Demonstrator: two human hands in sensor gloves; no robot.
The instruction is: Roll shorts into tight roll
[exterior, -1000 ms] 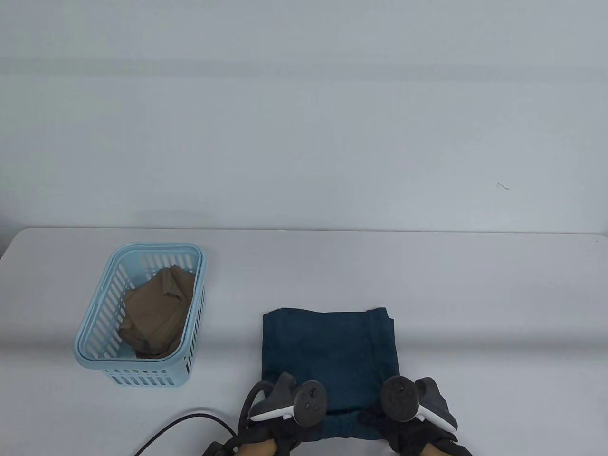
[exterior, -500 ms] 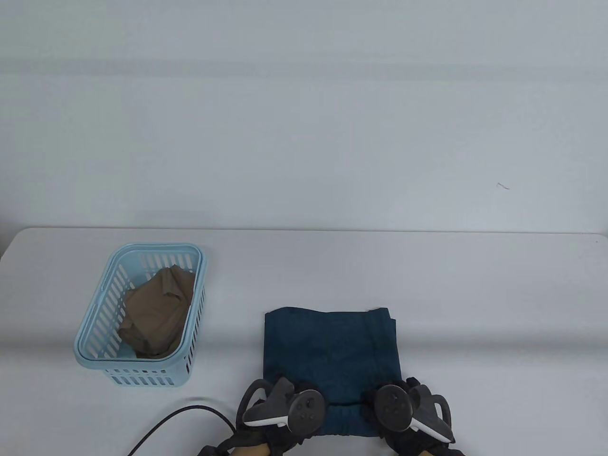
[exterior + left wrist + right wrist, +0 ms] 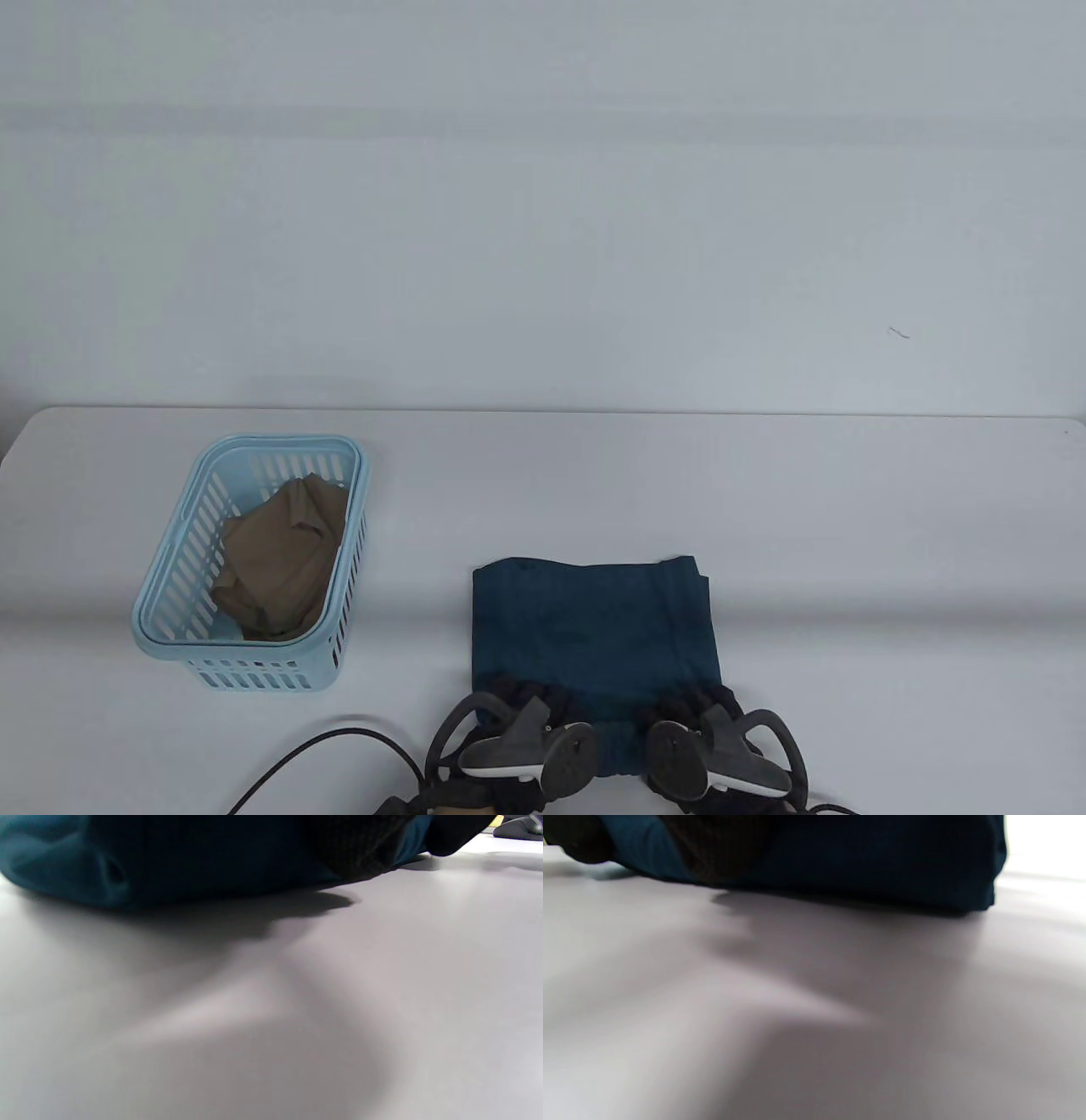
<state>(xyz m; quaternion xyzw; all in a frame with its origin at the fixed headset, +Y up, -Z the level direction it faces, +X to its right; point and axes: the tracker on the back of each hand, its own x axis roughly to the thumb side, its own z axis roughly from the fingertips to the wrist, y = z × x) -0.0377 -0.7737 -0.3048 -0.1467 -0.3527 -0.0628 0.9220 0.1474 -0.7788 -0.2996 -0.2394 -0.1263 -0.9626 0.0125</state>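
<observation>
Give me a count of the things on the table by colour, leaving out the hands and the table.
Dark blue: 1, the folded shorts
Light blue: 1, the plastic basket
Brown: 1, the crumpled garment in the basket
Black: 1, the cable
Total: 4

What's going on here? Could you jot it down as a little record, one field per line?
shorts: dark teal shorts, folded flat on the white table, near edge bunched into a first roll
left hand: left hand grips the roll's left end
right hand: right hand grips the roll's right end
basket: light blue basket to the left, holding a brown garment
cable: black cable by the left hand
</observation>
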